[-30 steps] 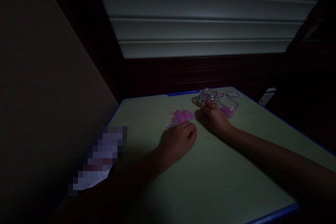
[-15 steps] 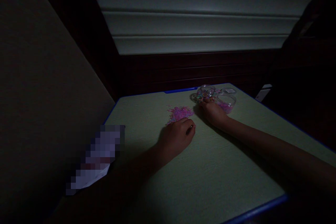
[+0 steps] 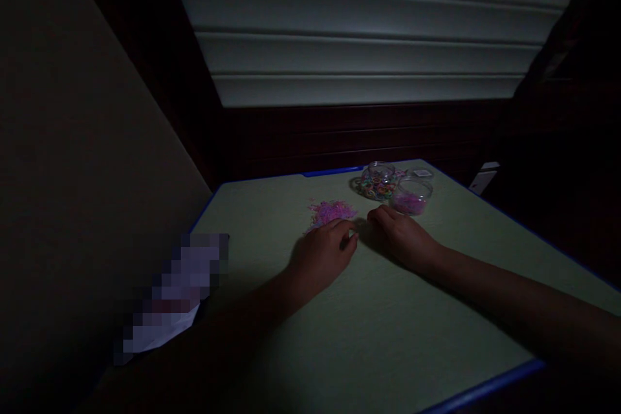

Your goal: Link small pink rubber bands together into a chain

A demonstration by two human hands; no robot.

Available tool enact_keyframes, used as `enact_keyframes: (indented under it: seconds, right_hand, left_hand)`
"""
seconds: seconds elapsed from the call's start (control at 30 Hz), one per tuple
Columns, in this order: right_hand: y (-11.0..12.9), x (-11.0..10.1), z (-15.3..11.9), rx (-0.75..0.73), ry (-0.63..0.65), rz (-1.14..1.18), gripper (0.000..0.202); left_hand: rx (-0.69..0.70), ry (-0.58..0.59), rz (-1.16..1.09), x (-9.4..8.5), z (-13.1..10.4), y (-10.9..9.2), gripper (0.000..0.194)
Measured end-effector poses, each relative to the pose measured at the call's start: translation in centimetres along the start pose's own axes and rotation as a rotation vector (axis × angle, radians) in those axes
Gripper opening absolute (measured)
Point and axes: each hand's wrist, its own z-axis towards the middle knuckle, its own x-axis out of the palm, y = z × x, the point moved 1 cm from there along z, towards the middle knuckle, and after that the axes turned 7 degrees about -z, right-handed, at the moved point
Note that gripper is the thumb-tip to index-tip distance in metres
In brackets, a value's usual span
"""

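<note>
While the left hand point(image 3: 324, 253) is positioned at the near side of the loose pile of small pink-purple bands point(image 3: 332, 211) on the pale green, blue-edged bench point(image 3: 388, 323), its grip is slightly parted. The right hand's point(image 3: 405, 236) grip is drawn together — contents cannot be told. Beyond it, a clear round jar of pink pieces point(image 3: 411, 199) is seen beside multicoloured rings point(image 3: 377, 189).

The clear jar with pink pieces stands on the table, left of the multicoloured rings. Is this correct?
No, the side is wrong: in the head view, the clear jar with pink pieces stands on the table, right of the multicoloured rings.
</note>
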Motion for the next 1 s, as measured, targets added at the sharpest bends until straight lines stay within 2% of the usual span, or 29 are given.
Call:
enact_keyframes:
  seconds: [0.47, 1.0]
  right_hand:
    - [0.10, -0.61, -0.47, -0.054, -0.024, 0.159, 0.013]
    - [0.32, -0.72, -0.32, -0.018, -0.003, 0.253, 0.016]
  left_hand:
    - [-0.027, -0.022, 0.049, -0.11, 0.07, -0.18, 0.026]
    - [0.034, 0.057, 0.065, -0.32, -0.03, -0.24, 0.026]
